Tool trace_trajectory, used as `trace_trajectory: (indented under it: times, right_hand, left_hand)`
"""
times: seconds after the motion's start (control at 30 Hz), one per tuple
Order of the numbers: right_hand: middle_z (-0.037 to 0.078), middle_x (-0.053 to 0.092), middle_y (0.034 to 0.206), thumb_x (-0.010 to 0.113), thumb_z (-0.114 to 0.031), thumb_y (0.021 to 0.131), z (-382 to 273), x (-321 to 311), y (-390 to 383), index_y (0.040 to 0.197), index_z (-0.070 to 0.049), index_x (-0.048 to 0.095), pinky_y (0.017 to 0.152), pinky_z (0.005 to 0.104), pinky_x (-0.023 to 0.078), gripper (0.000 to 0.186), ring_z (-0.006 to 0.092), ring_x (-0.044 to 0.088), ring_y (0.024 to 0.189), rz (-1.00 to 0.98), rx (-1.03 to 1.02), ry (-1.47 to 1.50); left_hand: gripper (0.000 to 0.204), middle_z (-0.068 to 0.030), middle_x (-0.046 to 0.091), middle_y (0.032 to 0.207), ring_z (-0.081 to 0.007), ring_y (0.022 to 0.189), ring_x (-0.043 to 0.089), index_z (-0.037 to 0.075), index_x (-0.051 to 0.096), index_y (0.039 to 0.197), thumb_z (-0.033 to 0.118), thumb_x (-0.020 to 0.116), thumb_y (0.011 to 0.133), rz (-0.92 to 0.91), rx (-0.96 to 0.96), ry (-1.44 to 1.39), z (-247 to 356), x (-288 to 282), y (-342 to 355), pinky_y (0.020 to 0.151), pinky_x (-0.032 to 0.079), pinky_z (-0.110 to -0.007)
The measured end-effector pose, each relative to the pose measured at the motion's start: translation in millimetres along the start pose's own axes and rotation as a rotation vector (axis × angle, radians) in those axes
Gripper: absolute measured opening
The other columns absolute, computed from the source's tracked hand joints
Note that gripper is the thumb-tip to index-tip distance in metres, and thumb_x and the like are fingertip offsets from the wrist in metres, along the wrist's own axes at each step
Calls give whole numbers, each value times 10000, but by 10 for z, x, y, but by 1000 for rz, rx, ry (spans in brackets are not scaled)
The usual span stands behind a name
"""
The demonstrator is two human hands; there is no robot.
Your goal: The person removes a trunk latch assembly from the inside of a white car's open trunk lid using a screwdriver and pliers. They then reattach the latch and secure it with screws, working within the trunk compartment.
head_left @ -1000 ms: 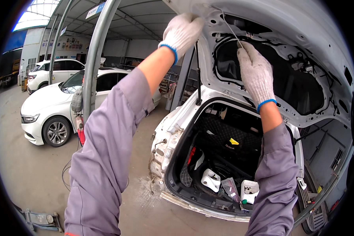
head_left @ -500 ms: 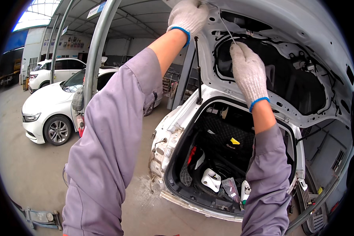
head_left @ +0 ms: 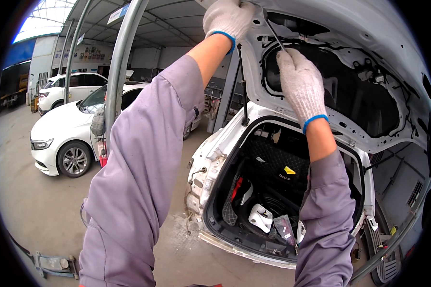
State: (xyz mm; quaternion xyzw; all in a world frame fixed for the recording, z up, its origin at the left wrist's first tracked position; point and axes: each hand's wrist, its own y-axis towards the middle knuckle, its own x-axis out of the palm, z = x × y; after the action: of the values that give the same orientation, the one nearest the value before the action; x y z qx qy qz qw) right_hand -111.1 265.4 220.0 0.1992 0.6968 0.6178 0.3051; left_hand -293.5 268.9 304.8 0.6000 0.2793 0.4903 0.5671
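Both of my hands wear white knit gloves with blue cuffs and are raised to the open white tailgate. My right hand is closed on the lower end of a thin metal rod, which slants up toward the tailgate's edge. At that edge, near the rod's upper end, my left hand is closed with its fingers curled; what they grip is hidden. Below, the white car's cargo area lies open, holding a white jug and a clear plastic packet.
A black gas strut props the tailgate on the left. Further left stand a grey metal post and a parked white car. A floor jack rests at lower left. Removed trim leans at lower right.
The rod has shifted slightly and looks darker and thicker, as if turned. My right hand has moved a little up and left. The view has shifted slightly.
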Motion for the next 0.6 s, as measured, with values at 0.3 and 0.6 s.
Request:
trace_trajectory:
  times: [0.3, 0.6]
  right_hand:
    - [268, 677, 918, 407, -344, 984, -50, 33, -27, 1020, 27, 661, 882, 507, 494, 451, 437, 652, 934, -7, 6, -13]
    - [262, 670, 900, 423, -352, 980, -99, -53, -9, 988, 15, 663, 872, 503, 486, 439, 434, 646, 925, -29, 36, 33]
  left_hand:
    - [422, -239, 698, 899, -416, 870, 676, 24, 728, 946, 361, 476, 908, -47, -44, -1, -30, 27, -6, 819, 530, -482]
    - [459, -232, 697, 907, -418, 866, 676, 32, 731, 957, 389, 445, 921, -71, -30, 43, -70, 11, 59, 819, 534, -492]
